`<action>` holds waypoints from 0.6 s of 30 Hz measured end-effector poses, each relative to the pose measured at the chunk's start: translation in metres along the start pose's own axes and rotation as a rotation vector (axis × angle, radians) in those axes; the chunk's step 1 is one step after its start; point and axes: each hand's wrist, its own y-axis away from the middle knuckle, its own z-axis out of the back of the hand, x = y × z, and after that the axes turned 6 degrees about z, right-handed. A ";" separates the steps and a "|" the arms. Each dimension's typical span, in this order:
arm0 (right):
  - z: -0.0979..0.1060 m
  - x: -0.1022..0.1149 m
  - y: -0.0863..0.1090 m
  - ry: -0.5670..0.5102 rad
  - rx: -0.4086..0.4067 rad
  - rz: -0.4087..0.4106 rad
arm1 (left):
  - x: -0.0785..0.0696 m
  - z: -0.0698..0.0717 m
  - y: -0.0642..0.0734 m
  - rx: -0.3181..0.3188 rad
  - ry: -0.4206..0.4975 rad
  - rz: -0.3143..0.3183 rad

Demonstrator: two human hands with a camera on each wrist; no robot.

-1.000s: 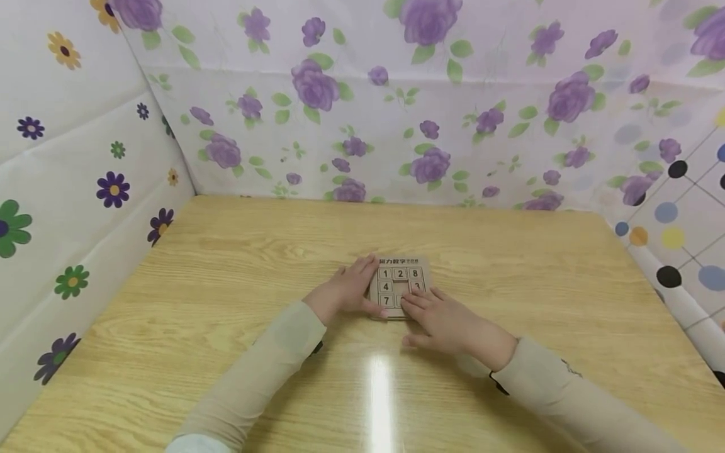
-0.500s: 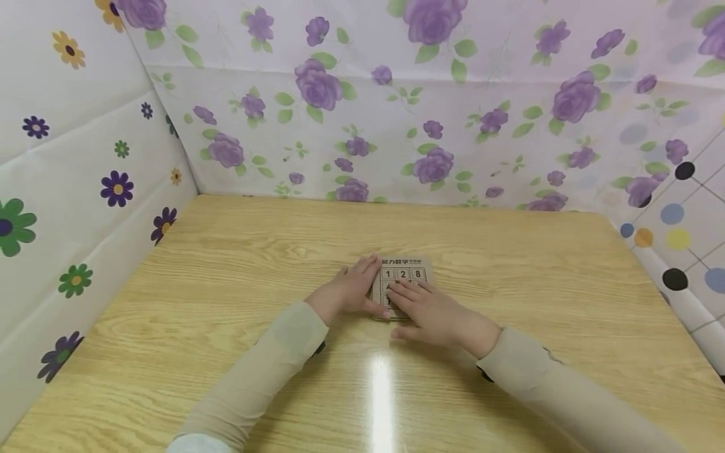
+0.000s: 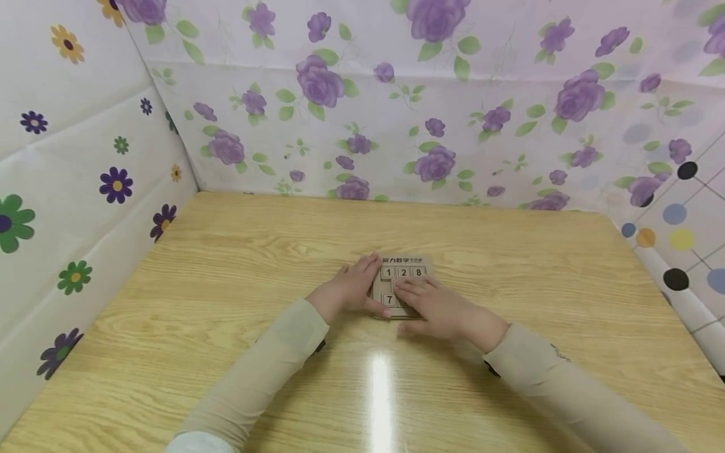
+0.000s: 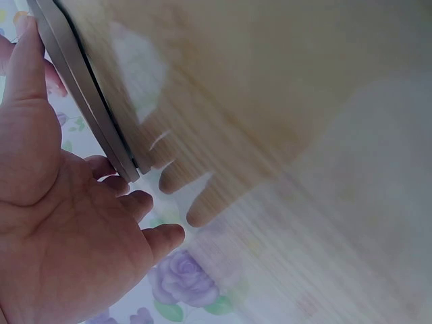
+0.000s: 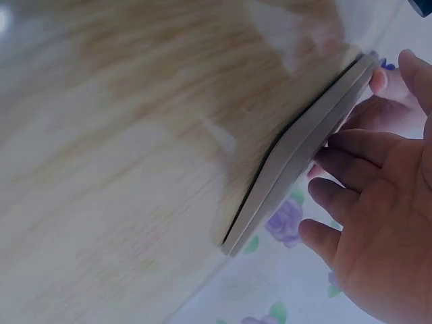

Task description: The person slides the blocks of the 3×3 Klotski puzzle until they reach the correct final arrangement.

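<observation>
A wooden number slide puzzle (image 3: 416, 260) lies flat on the table. Tiles 1, 2 and 8 (image 3: 418, 272) form its top row, and the 7 tile (image 3: 389, 300) sits at lower left. A gap shows above the 7. My left hand (image 3: 351, 289) holds the puzzle's left side, its thumb at the front edge and its fingertips near the far corner. Straight fingers of my right hand (image 3: 444, 313) rest on the middle tiles and hide most of them. Both wrist views show the puzzle's edge (image 4: 88, 91) side-on, with the right fingers (image 5: 358, 152) over its top.
The wood-grain table (image 3: 272, 245) has a glossy surface with a bright light reflection (image 3: 381, 396) in front of the puzzle. Flower-printed cloth (image 3: 362, 100) stands along the back and left edges, and dotted cloth (image 3: 688, 233) on the right.
My right fingers moved left across the puzzle, then back slightly right. The gap shifted from the centre to the left of the middle row, where the 4 tile was. My left hand stayed put.
</observation>
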 end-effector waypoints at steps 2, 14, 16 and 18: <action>0.001 -0.002 0.002 -0.011 0.001 -0.010 | 0.001 0.000 0.000 -0.003 -0.001 -0.001; 0.008 -0.010 0.001 0.012 -0.031 -0.024 | 0.000 0.002 0.002 0.001 0.005 -0.006; 0.009 -0.012 -0.004 0.024 -0.039 -0.013 | 0.000 0.002 0.002 0.006 0.003 -0.003; 0.010 -0.013 -0.009 0.037 -0.040 0.000 | 0.000 0.003 0.002 0.013 -0.001 -0.001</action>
